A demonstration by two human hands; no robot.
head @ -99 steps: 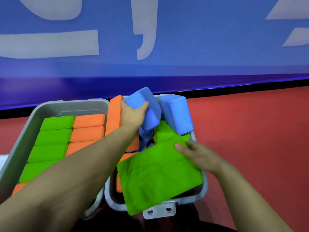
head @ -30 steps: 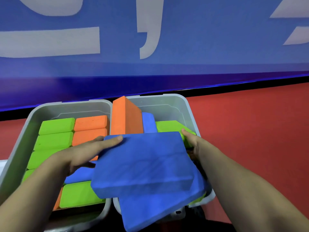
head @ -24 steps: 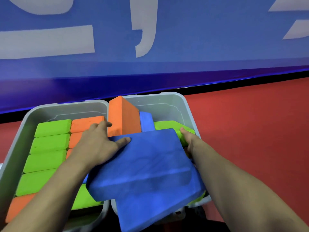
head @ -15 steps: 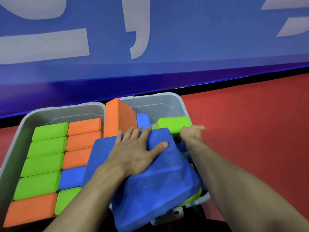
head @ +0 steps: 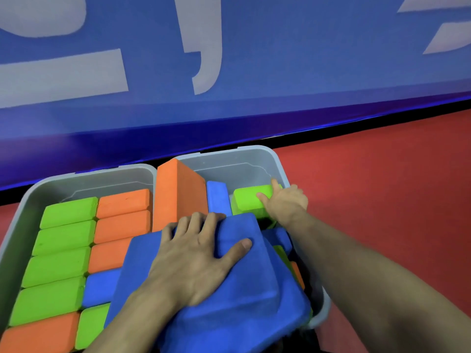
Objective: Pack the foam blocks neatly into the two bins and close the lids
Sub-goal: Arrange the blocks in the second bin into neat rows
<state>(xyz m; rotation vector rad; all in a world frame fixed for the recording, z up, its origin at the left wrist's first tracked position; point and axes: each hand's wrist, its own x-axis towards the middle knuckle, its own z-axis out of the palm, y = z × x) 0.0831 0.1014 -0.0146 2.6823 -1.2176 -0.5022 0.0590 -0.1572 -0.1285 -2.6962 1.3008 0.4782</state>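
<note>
Left hand: I see my left hand [head: 196, 261] spread flat on the big blue block [head: 229, 296], fingers [head: 193, 222] straight and apart, thumb out to the right, pressing down on it.
Right hand: my right hand [head: 285, 202] is at the far right corner of the right bin [head: 229, 156], its fingers curled round the end of a green block [head: 248, 200], thumb on top.
Big blue block: it lies tilted over the near half of the right bin, its left edge reaching over the left bin [head: 76, 179]; a second blue slab shows beneath it at the near edge.
Right bin, other contents: a large orange block [head: 175, 194] stands on edge against the left wall, rising above the rim; an upright blue block [head: 216, 197] is just beside it; slivers of green and orange show along the right wall.
Left bin: packed in rows, green blocks [head: 61, 238] down the left column, orange blocks [head: 122, 212] in the right column, then a blue block [head: 102, 286], with one orange and one green at the near edge.
Lids: neither bin has a lid on.
Floor: both bins sit on a red floor [head: 382, 200] in front of a blue banner [head: 280, 59] with pale lettering.
</note>
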